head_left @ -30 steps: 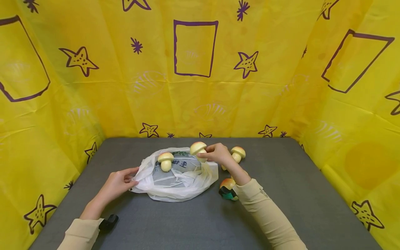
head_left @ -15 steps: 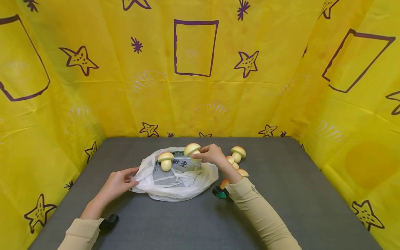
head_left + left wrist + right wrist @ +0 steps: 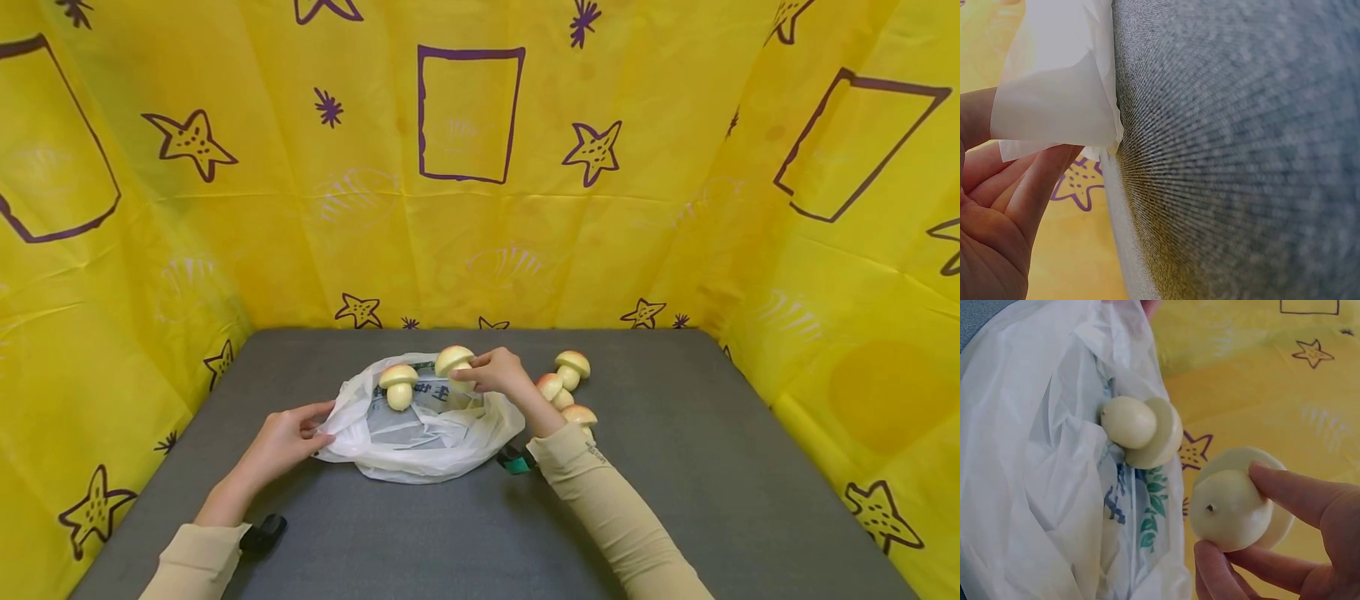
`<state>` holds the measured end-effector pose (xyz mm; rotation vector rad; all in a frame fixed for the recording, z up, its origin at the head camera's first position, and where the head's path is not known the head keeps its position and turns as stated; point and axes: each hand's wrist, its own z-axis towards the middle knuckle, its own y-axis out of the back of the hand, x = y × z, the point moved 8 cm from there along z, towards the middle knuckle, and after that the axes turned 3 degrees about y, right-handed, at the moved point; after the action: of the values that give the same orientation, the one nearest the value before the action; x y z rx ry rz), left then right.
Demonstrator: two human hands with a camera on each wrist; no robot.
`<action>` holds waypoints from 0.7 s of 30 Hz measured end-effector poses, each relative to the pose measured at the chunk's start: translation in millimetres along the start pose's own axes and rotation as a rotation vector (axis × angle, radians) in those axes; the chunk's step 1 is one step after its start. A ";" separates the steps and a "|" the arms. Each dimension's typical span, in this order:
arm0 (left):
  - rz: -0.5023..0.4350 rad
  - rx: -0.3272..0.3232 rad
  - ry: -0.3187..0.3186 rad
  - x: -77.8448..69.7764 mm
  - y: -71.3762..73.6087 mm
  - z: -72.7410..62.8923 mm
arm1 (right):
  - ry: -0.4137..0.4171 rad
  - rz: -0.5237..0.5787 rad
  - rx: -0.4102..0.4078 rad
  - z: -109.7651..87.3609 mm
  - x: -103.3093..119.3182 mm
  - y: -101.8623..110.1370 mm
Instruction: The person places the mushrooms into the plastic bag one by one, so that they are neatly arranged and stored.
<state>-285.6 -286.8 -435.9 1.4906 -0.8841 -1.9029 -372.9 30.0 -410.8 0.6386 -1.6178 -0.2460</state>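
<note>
My right hand [image 3: 498,371] grips a toy mushroom [image 3: 453,360] by its pale stem, over the far right part of a white plastic bag [image 3: 435,465]. In the right wrist view, thumb and fingers close round the stem of that mushroom [image 3: 1235,509]. Another mushroom [image 3: 400,385] with an orange-tinged cap lies in the spread mouth of the bag, to the left of the held one. At the bag's left edge, my left hand [image 3: 281,442] pinches the plastic; the left wrist view shows the thin film [image 3: 1054,106] between thumb and fingers.
Right of the bag, several more mushrooms [image 3: 573,367] lie in a loose cluster on the grey tabletop [image 3: 420,542], partly behind my right wrist. Yellow cloth [image 3: 480,250] with purple drawings hangs round the back and sides.
My right hand has carried the held mushroom left and slightly down, nearer to the mushroom in the bag. The left hand keeps its hold on the bag's edge.
</note>
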 end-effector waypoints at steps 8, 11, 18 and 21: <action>0.005 0.003 0.008 2.4 -0.5 0.4 | -0.034 0.018 -0.024 9.1 -3.0 -7.0; 0.003 -0.004 0.001 2.0 0.3 0.8 | -0.042 0.009 -0.033 13.2 -3.1 -10.1; 0.012 0.008 0.005 1.3 0.4 0.7 | -0.101 -0.016 -0.064 24.7 -9.7 -17.9; 0.017 0.014 0.014 2.6 0.1 0.4 | -0.129 -0.050 -0.068 29.5 -13.5 -21.7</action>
<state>-286.6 -288.8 -437.3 1.4984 -0.9022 -1.8753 -395.4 13.3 -438.0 0.6218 -1.7111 -0.3843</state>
